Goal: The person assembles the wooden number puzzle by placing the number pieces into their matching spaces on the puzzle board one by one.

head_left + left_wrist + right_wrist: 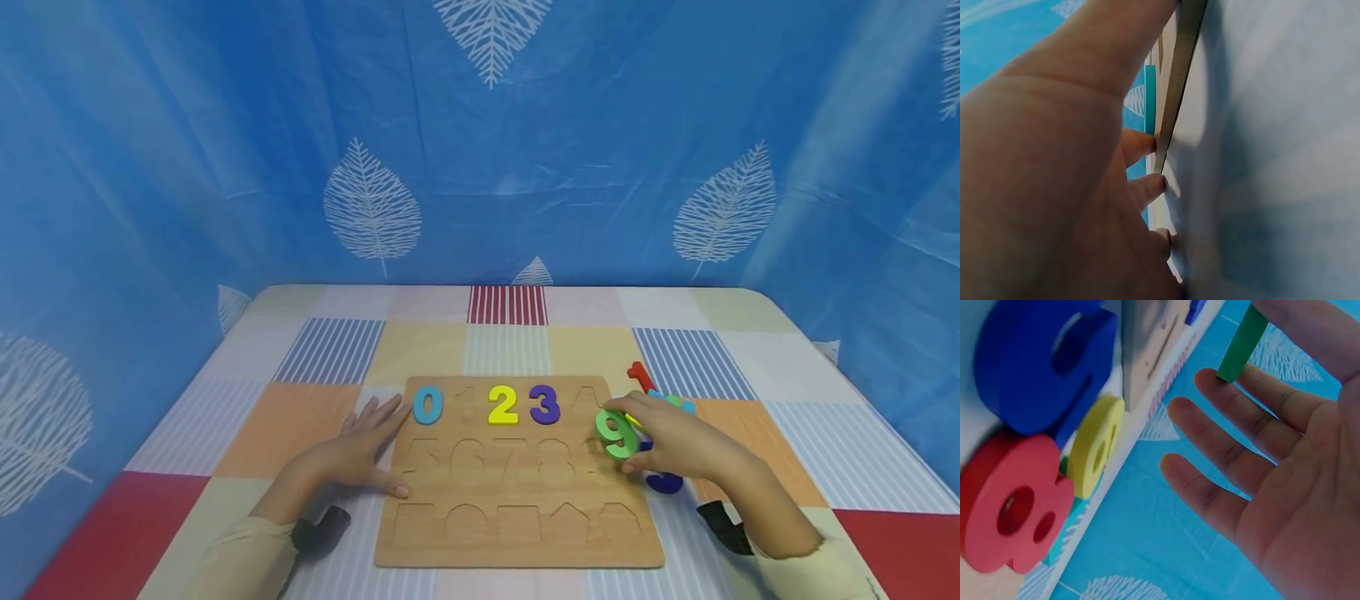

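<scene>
the board (517,493) lies on the table (423,354), loose numbers (665,482) right of it.

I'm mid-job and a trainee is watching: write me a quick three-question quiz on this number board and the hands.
1. Which colour is the numeral held in the right hand?
A) red
B) green
C) yellow

2. True or false: in the top row, the yellow 2 lies between the blue 0 and the purple 3.

3. Fill in, from the head view: the left hand touches the board along its ____ edge.

Key: 1. B; 2. true; 3. left.
</scene>
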`<action>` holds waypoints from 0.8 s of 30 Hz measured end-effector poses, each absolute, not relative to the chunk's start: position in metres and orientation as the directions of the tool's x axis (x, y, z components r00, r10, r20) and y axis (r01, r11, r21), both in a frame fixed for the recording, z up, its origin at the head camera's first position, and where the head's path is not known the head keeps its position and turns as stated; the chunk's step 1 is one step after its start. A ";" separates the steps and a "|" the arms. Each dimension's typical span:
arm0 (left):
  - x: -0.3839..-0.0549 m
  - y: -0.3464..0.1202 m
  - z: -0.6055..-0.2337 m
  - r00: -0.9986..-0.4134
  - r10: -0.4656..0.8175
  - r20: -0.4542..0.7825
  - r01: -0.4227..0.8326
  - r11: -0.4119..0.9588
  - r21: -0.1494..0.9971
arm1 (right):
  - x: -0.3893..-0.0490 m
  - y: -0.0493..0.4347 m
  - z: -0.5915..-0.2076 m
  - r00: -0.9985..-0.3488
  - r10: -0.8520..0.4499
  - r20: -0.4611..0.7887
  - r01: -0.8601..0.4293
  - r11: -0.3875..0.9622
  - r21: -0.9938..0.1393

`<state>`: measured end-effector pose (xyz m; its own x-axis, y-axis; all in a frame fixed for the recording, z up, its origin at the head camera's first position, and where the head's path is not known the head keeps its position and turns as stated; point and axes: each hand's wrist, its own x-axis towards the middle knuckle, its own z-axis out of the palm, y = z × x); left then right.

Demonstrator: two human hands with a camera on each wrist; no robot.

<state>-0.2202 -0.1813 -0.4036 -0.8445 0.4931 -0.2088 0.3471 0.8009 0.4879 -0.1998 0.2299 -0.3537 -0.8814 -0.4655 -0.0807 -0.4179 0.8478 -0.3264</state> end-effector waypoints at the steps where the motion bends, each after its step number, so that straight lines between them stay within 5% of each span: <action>1: -0.221 -0.181 -0.404 -0.845 0.490 -0.213 0.344 0.804 0.485 | -0.200 0.229 -0.354 -0.880 -0.467 -0.082 -0.419 0.847 -0.327; 24: -0.222 -0.179 -0.405 -0.846 0.487 -0.218 0.338 0.805 0.488 | -0.199 0.216 -0.368 -0.874 -0.465 -0.143 -0.411 0.862 -0.296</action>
<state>-0.2219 -0.1794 -0.4048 -0.8457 0.4869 -0.2182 0.3377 0.8051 0.4876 -0.1991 0.2160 -0.3679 -0.8736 -0.4651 -0.1430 -0.4108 0.8624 -0.2958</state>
